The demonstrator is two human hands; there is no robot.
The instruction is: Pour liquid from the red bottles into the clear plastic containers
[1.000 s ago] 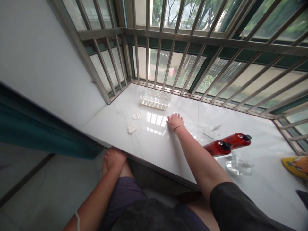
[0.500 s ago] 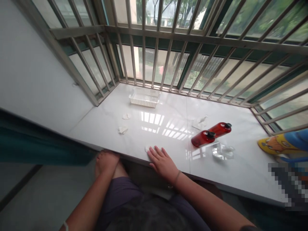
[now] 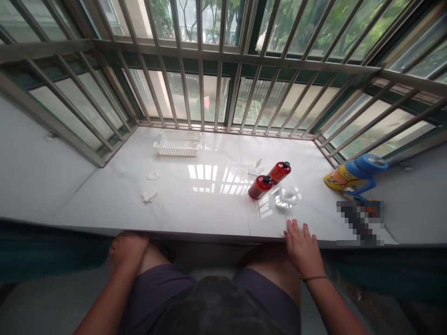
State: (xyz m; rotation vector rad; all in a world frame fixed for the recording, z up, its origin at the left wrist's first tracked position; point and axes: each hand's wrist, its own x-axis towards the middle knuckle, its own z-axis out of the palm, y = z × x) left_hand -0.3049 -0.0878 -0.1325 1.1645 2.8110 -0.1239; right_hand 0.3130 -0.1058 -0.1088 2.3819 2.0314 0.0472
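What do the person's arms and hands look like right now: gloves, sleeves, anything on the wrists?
The left hand and right hand are bare, without gloves. A thin dark band circles the right wrist. No sleeves show on the forearms; a dark grey top and purple shorts are worn.

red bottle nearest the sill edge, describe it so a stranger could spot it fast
Find the white stone sill under the barred window, then the pair of red bottles right of its middle. It's the one nearer the front edge, with a clear plastic piece just to its right.
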